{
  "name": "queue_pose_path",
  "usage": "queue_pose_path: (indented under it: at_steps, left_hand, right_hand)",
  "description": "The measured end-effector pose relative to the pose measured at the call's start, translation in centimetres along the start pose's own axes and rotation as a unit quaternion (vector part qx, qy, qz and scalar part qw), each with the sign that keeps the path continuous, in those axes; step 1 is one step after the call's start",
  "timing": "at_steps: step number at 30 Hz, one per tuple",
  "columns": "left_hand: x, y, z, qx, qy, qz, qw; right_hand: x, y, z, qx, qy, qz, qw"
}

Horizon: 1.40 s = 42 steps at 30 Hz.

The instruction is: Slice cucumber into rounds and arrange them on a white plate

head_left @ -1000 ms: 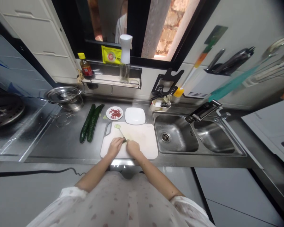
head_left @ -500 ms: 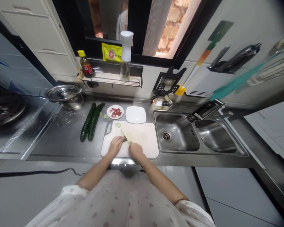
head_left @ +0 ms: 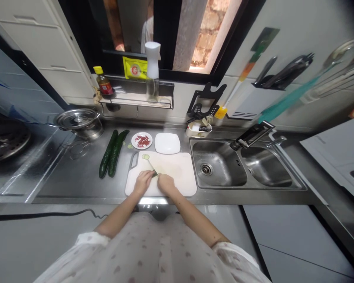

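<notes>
My left hand (head_left: 142, 182) rests curled on a white cutting board (head_left: 179, 173), its fingers pressed on a small green vegetable piece that is mostly hidden. My right hand (head_left: 165, 183) is closed round the handle of a knife (head_left: 152, 168), whose blade points up and to the left beside my left fingers. A pale cucumber slice (head_left: 146, 156) lies at the board's far left corner. Two whole cucumbers (head_left: 112, 158) lie on the steel counter left of the board.
Behind the board stand a small plate of chopped red chilli (head_left: 142, 140) and a white square plate (head_left: 167, 143). A double sink (head_left: 242, 169) with a tap lies to the right. A lidded steel pot (head_left: 80, 122) sits at the back left, bottles on a shelf (head_left: 135, 100).
The knife in my right hand rose and pulled back a little, then came down again beside my left fingers. My left hand stayed on the board.
</notes>
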<state>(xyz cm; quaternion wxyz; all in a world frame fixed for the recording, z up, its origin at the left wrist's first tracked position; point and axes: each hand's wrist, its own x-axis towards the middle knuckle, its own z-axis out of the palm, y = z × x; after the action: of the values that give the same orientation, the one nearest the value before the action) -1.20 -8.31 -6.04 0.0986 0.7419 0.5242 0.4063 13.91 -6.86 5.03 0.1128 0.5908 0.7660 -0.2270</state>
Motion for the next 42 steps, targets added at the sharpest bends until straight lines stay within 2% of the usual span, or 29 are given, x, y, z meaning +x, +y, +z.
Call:
queue_pose_path:
  at_steps: [10, 26, 42]
  left_hand:
    - [0.0, 0.0, 0.2, -0.004, 0.003, -0.002, 1.000]
    - [-0.1, -0.1, 0.1, 0.009, -0.002, -0.001, 1.000]
    - [-0.2, -0.2, 0.5, 0.001, 0.001, 0.004, 1.000]
  right_hand:
    - [-2.4, 1.7, 1.6, -0.016, -0.006, 0.013, 1.000]
    - [0.3, 0.0, 0.2, -0.007, 0.002, -0.004, 1.000]
    - [-1.9, 1.6, 1.0, -0.023, -0.026, 0.022, 0.999]
